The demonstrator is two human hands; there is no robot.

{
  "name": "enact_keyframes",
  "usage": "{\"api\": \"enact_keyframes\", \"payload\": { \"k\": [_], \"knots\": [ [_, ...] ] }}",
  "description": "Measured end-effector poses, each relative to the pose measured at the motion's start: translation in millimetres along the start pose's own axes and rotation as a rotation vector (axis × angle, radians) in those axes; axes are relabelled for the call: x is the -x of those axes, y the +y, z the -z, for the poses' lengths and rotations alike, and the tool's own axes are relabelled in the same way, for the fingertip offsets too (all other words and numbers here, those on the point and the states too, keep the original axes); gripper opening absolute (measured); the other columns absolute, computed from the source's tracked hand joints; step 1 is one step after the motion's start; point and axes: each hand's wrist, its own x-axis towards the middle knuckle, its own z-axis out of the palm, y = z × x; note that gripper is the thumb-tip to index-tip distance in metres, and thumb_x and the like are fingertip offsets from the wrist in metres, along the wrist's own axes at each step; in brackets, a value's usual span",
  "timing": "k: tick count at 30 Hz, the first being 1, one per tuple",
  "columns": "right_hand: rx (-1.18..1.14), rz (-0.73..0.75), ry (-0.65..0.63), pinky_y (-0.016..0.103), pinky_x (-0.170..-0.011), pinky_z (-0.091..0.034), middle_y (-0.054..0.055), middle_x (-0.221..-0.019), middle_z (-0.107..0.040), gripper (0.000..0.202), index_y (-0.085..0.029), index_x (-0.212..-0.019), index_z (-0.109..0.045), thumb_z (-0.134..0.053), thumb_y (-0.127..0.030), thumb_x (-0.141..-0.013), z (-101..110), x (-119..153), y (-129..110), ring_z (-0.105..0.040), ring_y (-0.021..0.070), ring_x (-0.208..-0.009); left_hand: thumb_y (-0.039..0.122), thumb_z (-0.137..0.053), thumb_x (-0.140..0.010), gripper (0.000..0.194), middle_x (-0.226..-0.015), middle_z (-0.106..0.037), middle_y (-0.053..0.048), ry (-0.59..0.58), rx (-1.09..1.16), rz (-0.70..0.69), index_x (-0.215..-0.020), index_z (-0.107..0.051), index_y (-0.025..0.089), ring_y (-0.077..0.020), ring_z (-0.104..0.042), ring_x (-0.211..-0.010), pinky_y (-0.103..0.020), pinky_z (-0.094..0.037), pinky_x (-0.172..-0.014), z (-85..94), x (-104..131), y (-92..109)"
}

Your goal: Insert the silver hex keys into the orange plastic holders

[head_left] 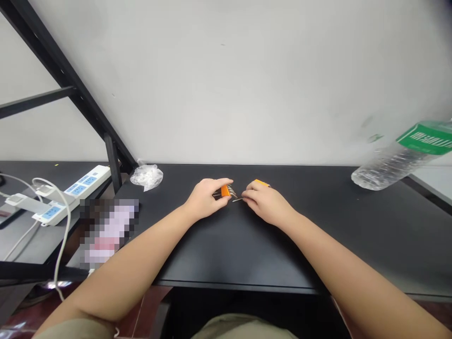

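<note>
My left hand [203, 200] is closed on a small orange holder [225, 190], gripped between thumb and fingers. Several thin metal rods [231, 190] stick out of it; they look like hex keys. Just to the right, my right hand [264, 202] pinches a slim metal rod [238, 199], its tip pointing left toward the holder. A second orange piece [261, 182] shows behind the right hand's fingers. The hand hides most of that piece, so I cannot tell whether it is held or lies on the table.
The black table [226, 249] meets a pale wall. A crumpled clear plastic bag [147, 177] lies at the back left. A large clear bottle with a green label [399, 155] is at the right. Left are a power strip [76, 190], cables and a blurred-out object [112, 230].
</note>
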Motion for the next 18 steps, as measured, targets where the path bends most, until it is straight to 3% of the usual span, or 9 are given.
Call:
{"api": "enact_keyframes", "payload": {
  "k": [4,8,11,14,18],
  "knots": [
    [0.075,-0.001,-0.104,0.030,-0.070,-0.046,0.008,-0.104,-0.066,0.020,-0.022,-0.094,-0.071,-0.052,-0.021,-0.100,-4,0,-1,-0.064,0.0191,-0.087,0.034,-0.070,-0.087,0.036,-0.120,-0.075,-0.001,0.024,0.039,0.025,-0.122,-0.071,0.027,-0.0209,-0.071,-0.107,-0.035,-0.056,-0.098,-2.3,-1,-6],
    [0.159,-0.078,-0.196,0.030,-0.056,-0.037,0.009,-0.093,-0.066,0.013,-0.018,-0.083,-0.065,-0.055,-0.015,-0.092,1,3,-12,-0.057,0.0162,-0.065,0.033,-0.070,-0.087,0.033,-0.114,-0.076,-0.001,0.006,0.058,0.013,-0.119,-0.072,0.027,-0.0194,-0.072,-0.099,-0.033,-0.058,-0.093,-4.9,0,-5],
    [0.170,-0.109,-0.213,0.031,-0.052,-0.031,0.008,-0.085,-0.066,0.009,-0.019,-0.078,-0.060,-0.058,-0.013,-0.085,7,6,-18,-0.053,0.0159,-0.059,0.033,-0.070,-0.086,0.042,-0.115,-0.075,-0.001,-0.032,0.031,0.018,-0.128,-0.067,0.029,-0.0199,-0.072,-0.100,-0.034,-0.058,-0.092,-4.1,0,0],
    [0.008,-0.120,-0.145,0.029,-0.055,-0.034,0.003,-0.077,-0.064,0.011,-0.021,-0.079,-0.057,-0.057,-0.010,-0.084,15,6,-17,-0.055,0.0157,-0.061,0.033,-0.073,-0.082,0.062,-0.118,-0.073,-0.002,-0.059,0.034,0.076,-0.141,-0.054,0.029,-0.0212,-0.072,-0.102,-0.035,-0.058,-0.090,-2.7,0,5],
    [-0.227,-0.038,0.081,0.029,-0.066,-0.043,0.001,-0.081,-0.063,0.012,-0.022,-0.086,-0.060,-0.054,-0.013,-0.091,20,1,-11,-0.056,0.0159,-0.070,0.031,-0.074,-0.080,0.052,-0.119,-0.071,-0.005,-0.081,0.027,0.065,-0.129,-0.058,0.024,-0.0232,-0.069,-0.104,-0.040,-0.057,-0.095,-2.7,-1,7]
  ]
}}
